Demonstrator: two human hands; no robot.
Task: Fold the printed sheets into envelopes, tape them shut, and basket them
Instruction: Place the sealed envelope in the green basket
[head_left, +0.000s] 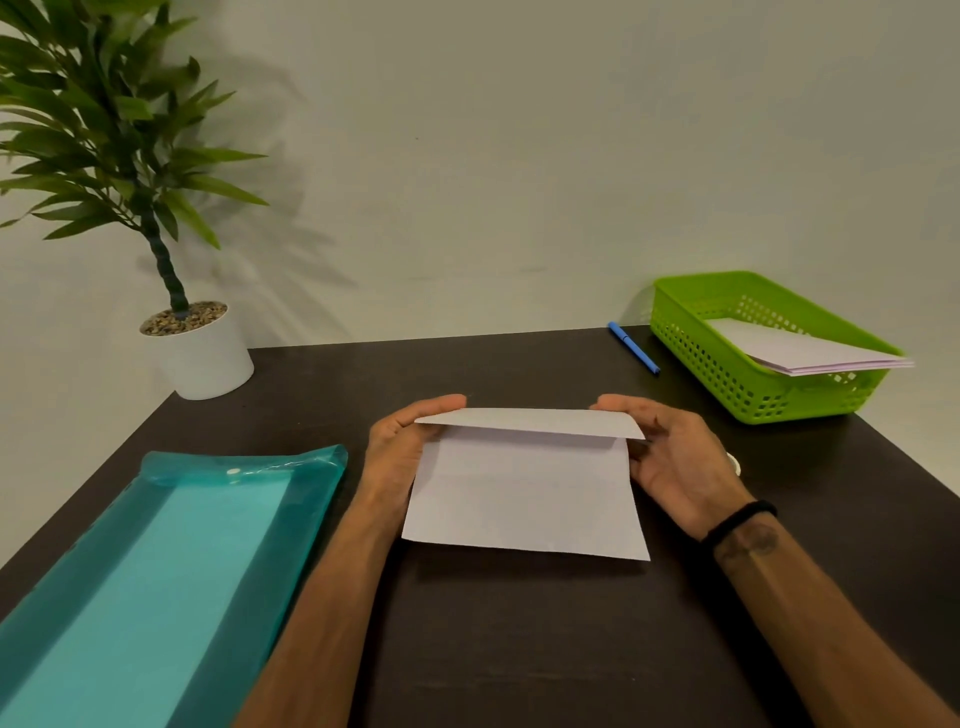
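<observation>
— What are the fingers doing?

— The left hand (397, 441) pinches the far left corner of a smooth white rectangular paper sheet (524, 493), thumb under and fingers curled over the top. The right hand (670, 457) grips the far right corner the same way, fingers wrapped over the edge.

— And the sheet itself?

— Its far strip is folded over toward the person as a narrow, crisp-edged flap, lifted a little above the rest. The lower part lies flat on the dark matte tabletop (519, 649), roughly at the middle, with a faint crease across it. Any print on it is too faint to tell.

— What sits on the right wrist?

— A thin black band (740, 519).

— Further out?

— To the left lies a glossy translucent teal plastic folder (156, 571), long and flat, with a lighter sheet inside. At the far right stands a bright green plastic basket (727, 379), rectangular, its walls perforated in a grid; a few folded white envelopes (810, 351) lean in it, overhanging the near rim. Just left of the basket lies a slim blue pen (634, 347).

— And the far left corner?

— A leafy green plant in a smooth white round pot (202, 358), topped with pebbles, against a plain pale wall (519, 156).
</observation>
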